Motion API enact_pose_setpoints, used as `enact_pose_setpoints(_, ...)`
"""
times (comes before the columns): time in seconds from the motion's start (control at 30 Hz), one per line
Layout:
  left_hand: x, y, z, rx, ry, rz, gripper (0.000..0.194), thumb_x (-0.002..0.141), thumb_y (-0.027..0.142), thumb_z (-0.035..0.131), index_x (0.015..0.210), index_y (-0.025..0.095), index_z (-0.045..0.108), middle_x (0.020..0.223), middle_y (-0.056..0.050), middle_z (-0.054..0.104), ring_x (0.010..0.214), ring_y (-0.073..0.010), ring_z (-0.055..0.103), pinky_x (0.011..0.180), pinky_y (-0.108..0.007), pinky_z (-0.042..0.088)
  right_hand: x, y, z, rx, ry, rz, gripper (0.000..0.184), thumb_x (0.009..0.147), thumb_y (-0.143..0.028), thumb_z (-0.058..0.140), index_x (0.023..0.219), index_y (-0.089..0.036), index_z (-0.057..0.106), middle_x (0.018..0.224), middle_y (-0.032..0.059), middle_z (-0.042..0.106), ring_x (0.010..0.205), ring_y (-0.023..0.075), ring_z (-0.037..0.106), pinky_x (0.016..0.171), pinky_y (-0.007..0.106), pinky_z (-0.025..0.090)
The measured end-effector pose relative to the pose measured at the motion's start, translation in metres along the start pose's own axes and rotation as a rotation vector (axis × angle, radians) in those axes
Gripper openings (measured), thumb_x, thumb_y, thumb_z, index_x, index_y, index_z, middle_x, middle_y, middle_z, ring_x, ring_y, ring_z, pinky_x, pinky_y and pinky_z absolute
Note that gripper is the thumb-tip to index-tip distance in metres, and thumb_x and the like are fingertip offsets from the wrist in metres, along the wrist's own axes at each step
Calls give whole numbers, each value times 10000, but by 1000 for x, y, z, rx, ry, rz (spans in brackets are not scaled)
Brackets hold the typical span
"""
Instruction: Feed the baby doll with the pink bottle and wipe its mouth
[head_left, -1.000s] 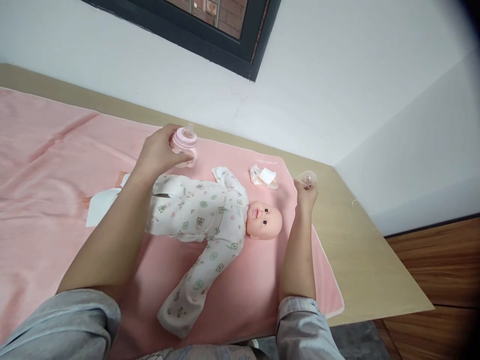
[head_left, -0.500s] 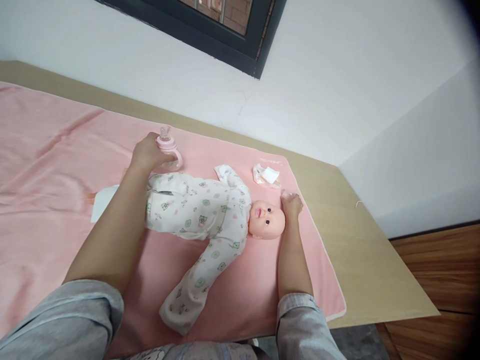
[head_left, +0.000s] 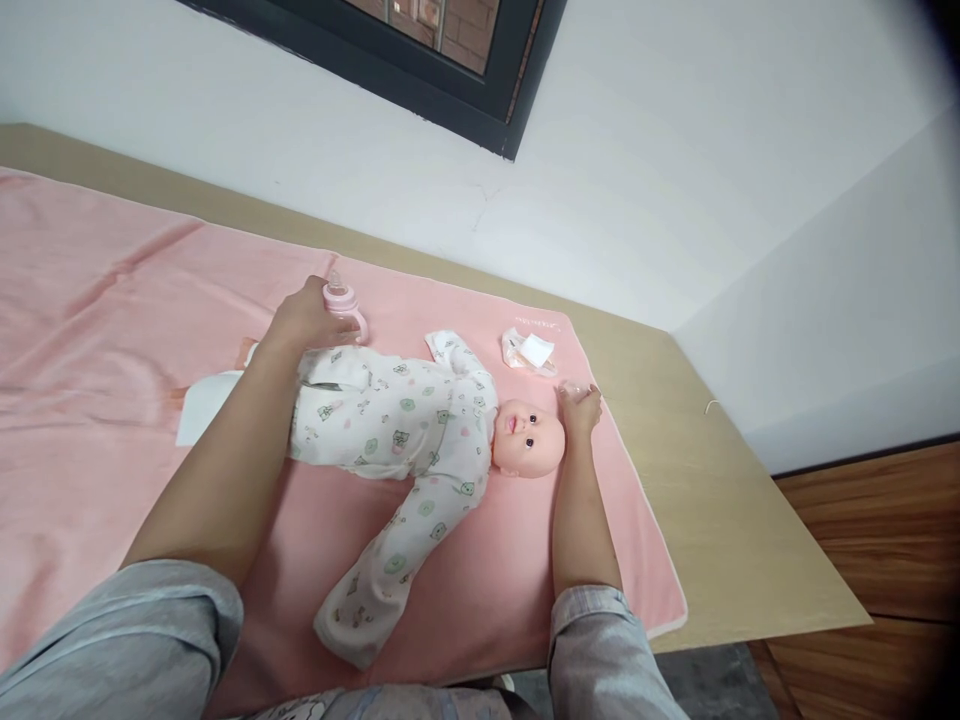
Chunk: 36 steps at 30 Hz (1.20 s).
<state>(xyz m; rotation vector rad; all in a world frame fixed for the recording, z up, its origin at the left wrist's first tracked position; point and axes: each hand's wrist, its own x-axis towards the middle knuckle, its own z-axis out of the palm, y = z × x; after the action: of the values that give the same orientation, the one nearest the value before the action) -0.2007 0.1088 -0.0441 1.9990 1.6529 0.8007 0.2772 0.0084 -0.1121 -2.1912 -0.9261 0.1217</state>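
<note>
By the left hand, a clear plastic feeding bottle with a pink collar is grasped around its side, near the doll's clothed body; its clear teat is pointed upward. By the right hand, a clear plastic domed cap is held low over the pink cloth blanket. The cap is largely covered by the fingers; whether it is resting on the blanket cannot be told. Between the hands lies a plastic baby doll in white printed clothing, its head just left of the right wrist. A crumpled clear packet with a white square on it is noted just beyond the right hand, to its left.

For sound handling, the bottle should be kept upright and gripped by its body, the teat left untouched. The cap should be released only once settled flat, clear of the doll's head.

Compared with one second earlier, the cap has been brought inward and lower from the bare edge of the pale wooden table; the bottle has been shifted leftward and lower. The doll and packet are found unmoved.
</note>
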Motion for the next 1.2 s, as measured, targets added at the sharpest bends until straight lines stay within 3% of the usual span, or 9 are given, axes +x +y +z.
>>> enact_pose_setpoints(0.07,-7,7,-4,108,17,-99,1013,623,862,592,1300,147,352,1062,-37,561,1046,-297,537,795,-359,407,1,2,1,17,8,-4,796,746,-449,678,1391,-72,404,1358,208,528,1281,352,476,1101,445,329)
enact_pose_setpoints(0.2,-17,16,-9,171,0,-19,973,706,830,566,1334,119,351,1084,-51,583,1000,-259,559,775,-330,432,2,4,3,49,18,-14,790,769,-462,667,1399,-69,398,1361,200,531,1277,351,482,1108,459,324)
enact_pose_setpoints(0.4,-19,27,-26,193,-67,-162,1149,545,777,747,1365,72,358,1247,-158,585,1038,-324,569,809,-407,472,1,4,3,97,34,-10,746,789,-485,632,1376,-77,419,1366,201,523,1269,343,490,1103,476,326)
enact_pose_setpoints(0.5,-29,48,-42,304,49,-205,1162,639,699,746,1463,76,213,1310,-209,548,1103,-395,547,837,-498,481,1,4,4,127,58,-7,680,844,-498,541,1362,-72,425,1340,208,539,1252,333,502,1096,477,328)
enact_pose_setpoints(0.63,-56,100,-45,309,261,-4,780,877,603,554,1463,170,275,1290,-127,578,1145,-343,550,934,-534,459,1,2,4,167,106,-36,602,911,-462,425,1344,-44,436,1329,215,539,1224,295,517,1094,425,336)
enact_pose_setpoints(0.77,-73,155,-15,216,202,325,505,960,468,476,1367,169,452,1278,-94,590,1159,-261,556,992,-411,440,-3,-2,-2,234,247,-160,482,949,-390,333,1274,-67,483,1310,185,536,1265,234,458,1100,351,324)
enact_pose_setpoints(0.9,-67,194,27,188,-10,578,414,946,421,464,1279,196,565,1309,-56,587,1181,-242,552,1004,-339,412,-10,-7,-7,375,335,-368,414,959,-362,252,1070,-143,585,1117,119,624,1103,189,535,993,307,404)
enact_pose_setpoints(1.07,-42,225,69,260,-390,739,378,925,311,441,1252,200,594,1233,-52,639,1029,-223,621,851,-287,442,-21,-15,-2,456,145,-473,388,947,-397,295,973,-169,607,888,50,667,872,157,586,815,255,444)
enact_pose_setpoints(1.2,-24,241,100,395,-584,750,351,895,267,455,1188,228,645,1100,-53,694,889,-221,627,775,-275,414,-28,-21,6,474,-18,-525,369,947,-411,314,963,-180,602,797,16,655,766,137,579,750,236,424)
